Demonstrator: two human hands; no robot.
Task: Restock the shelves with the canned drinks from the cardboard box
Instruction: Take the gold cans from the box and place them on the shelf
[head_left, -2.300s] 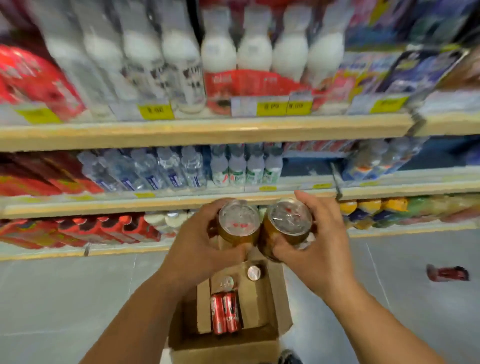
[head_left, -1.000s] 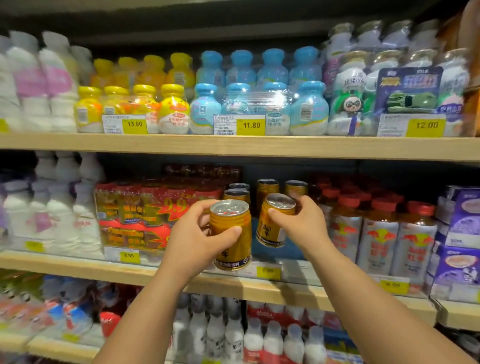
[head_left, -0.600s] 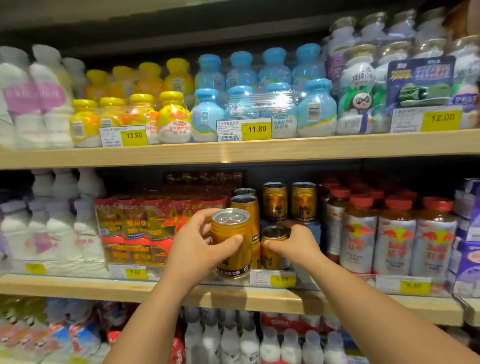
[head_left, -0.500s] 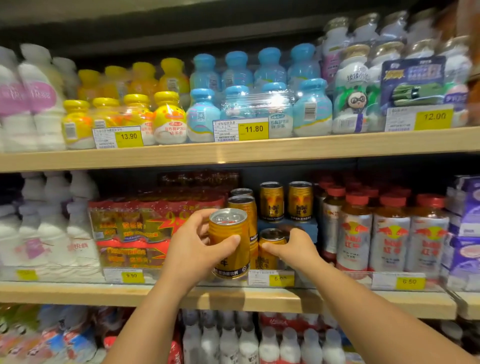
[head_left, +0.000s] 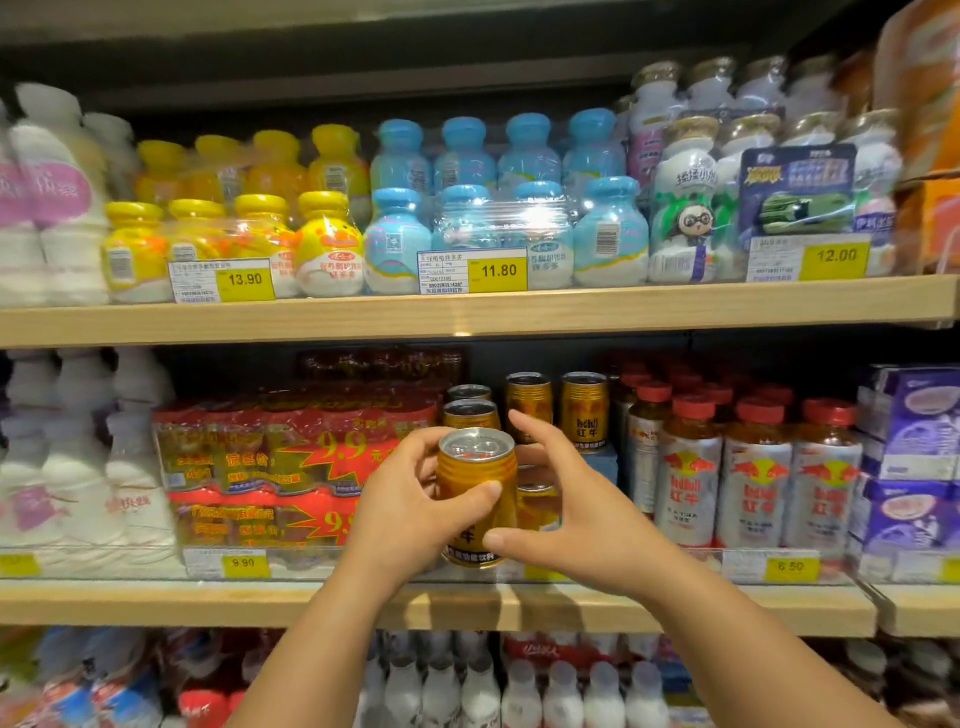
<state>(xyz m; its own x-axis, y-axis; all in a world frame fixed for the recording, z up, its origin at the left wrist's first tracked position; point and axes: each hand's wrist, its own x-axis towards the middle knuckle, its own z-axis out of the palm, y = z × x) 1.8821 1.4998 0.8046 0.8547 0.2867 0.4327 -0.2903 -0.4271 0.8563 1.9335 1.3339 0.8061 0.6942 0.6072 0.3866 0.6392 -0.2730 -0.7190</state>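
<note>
At the middle shelf's front edge, the left hand wraps an upright gold can.
Open and empty, the right hand hovers just beside it. Pushed in crooked, it could topple the standing gold cans reading "RedBull"; tags below read 9.90 and 6.50.

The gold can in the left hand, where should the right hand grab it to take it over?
Grip the gold can around its free right sidewall, coming from the right. It stands upright, and the left hand already covers its left side.
</note>
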